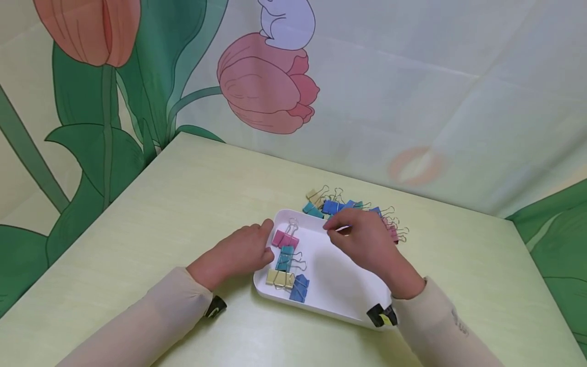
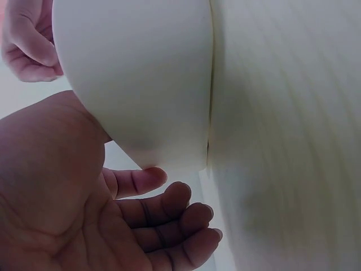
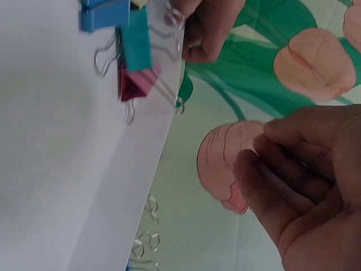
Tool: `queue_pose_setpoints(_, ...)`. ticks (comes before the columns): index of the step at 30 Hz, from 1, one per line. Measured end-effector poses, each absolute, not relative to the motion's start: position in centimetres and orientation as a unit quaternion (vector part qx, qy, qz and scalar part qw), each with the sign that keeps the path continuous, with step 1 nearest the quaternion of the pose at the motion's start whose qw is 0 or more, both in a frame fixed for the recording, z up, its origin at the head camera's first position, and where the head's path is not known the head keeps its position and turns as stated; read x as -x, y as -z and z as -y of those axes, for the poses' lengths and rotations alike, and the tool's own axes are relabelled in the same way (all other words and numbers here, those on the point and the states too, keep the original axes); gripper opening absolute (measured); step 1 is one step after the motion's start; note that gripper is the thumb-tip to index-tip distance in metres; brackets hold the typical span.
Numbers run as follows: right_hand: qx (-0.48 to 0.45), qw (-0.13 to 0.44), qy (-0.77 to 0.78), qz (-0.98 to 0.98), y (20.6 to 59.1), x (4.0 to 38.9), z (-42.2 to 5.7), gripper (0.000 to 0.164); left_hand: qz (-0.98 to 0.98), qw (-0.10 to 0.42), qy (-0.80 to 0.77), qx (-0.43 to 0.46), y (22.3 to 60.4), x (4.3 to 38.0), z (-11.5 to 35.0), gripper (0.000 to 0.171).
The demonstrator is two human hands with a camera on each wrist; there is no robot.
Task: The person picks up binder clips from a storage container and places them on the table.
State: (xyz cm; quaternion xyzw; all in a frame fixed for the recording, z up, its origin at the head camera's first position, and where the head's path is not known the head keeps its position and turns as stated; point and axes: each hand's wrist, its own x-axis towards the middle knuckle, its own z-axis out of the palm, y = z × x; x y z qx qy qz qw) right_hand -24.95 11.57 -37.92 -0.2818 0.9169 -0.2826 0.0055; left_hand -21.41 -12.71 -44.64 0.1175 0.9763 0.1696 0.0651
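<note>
A white tray [image 1: 339, 285] stands on the table with several binder clips grouped along its left side. They are a pink clip [image 1: 285, 239], a teal clip [image 1: 285, 258], a yellow clip [image 1: 279, 279] and a blue clip [image 1: 299, 288]. My left hand [image 1: 240, 250] grips the tray's left rim; its thumb reaches over the inside, and its other fingers [image 2: 194, 217] are by the outer wall. Over the tray's far right part hovers my right hand [image 1: 367, 237]. In the right wrist view its fingers [image 3: 248, 169] are loosely bent, holding nothing.
Behind the tray's far edge lies a pile of loose binder clips in several colours, among them a blue clip [image 1: 332, 207]; my right hand partly hides it. A curtain [image 1: 390, 92] printed with tulips hangs along the back of the pale table [image 1: 197, 178].
</note>
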Motion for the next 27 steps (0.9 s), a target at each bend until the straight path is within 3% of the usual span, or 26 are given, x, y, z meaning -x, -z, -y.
queue_pose_setpoints(9,0.343,0.064,0.254,-0.902,38.0,23.1,-9.4,0.015,-0.976,0.063,-0.172,-0.117,44.8,21.5,12.9,0.04)
queue_pose_setpoints(17,0.413,0.077,0.253,-0.872,39.3,23.0,-7.4,0.017,-0.975,0.054,-0.174,-0.127,44.8,21.5,13.0,0.035)
queue_pose_setpoints(27,0.433,0.09,0.232,-0.866,40.2,23.1,-5.9,0.019,-0.976,0.057,-0.169,-0.128,44.8,21.7,12.9,0.034)
